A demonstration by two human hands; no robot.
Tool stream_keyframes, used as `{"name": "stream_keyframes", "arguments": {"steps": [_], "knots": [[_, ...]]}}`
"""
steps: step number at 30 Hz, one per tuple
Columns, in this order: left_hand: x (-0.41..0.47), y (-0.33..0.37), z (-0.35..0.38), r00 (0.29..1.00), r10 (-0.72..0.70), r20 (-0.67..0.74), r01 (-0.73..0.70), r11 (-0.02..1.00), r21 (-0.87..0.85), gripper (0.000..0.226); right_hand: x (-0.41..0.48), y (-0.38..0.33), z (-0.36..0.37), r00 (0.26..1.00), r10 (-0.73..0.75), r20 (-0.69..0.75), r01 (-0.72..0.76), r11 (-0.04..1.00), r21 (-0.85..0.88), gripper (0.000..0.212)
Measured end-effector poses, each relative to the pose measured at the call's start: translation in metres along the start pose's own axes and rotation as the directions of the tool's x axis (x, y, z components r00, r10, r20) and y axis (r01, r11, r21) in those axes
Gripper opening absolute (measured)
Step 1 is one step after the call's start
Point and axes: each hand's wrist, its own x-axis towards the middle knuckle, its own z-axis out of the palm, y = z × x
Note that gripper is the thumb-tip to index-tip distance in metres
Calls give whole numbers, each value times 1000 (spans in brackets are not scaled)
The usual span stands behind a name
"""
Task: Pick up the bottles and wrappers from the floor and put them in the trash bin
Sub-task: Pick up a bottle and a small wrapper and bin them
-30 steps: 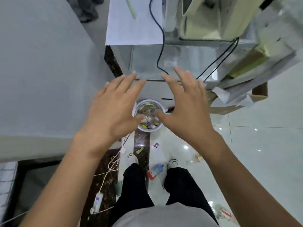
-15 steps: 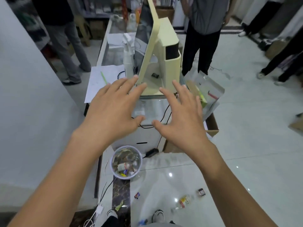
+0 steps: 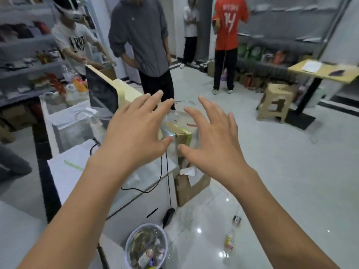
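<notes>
Two bare hands are hovering at centre, the left hand [image 3: 136,131] and right hand [image 3: 213,140] both spreading straight fingers, holding nothing. A round white trash bin [image 3: 129,237] is standing at 6 o'clock; a clear plastic bottle [image 3: 229,239] and a small dark wrapper [image 3: 237,219] are lying on the glossy white floor [image 3: 291,171] at 5 o'clock.

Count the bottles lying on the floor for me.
1. The bottle lies on the white tiles to the right of the trash bin. Others may be hidden behind the arms or below the frame.
</notes>
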Motion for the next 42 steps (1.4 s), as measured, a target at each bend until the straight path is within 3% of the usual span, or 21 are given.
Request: {"name": "stream_keyframes", "arguments": {"steps": [3,6,10,13,18,24,35,42], "knots": [[3,26,8,986,168,13,-167,983,-76,86,-42,10,-11,986,162,-48,-164,985,-46,77],[-3,72,30,940,336,65,-323,933,-158,86,-106,35,-19,920,382,-86,-390,916,-93,78],[-21,145,54,819,561,117,-512,809,-289,85,-197,64,-42,740,658,-140,-673,724,-153,78],[-39,200,61,695,714,85,-651,675,-347,86,-253,68,-61,594,777,-208,-804,568,-174,79],[-60,278,55,513,858,-27,-795,462,-394,86,-329,61,-86,424,829,-365,-904,414,-111,77],[-79,341,44,374,921,-110,-868,306,-391,85,-392,66,-115,244,852,-463,-969,234,-81,77],[-78,438,52,270,959,-89,-883,210,-419,83,-445,127,-143,111,893,-436,-988,147,50,76],[-54,527,88,311,937,-159,-889,229,-396,79,-464,224,-138,109,892,-438,-992,129,17,67]]}}
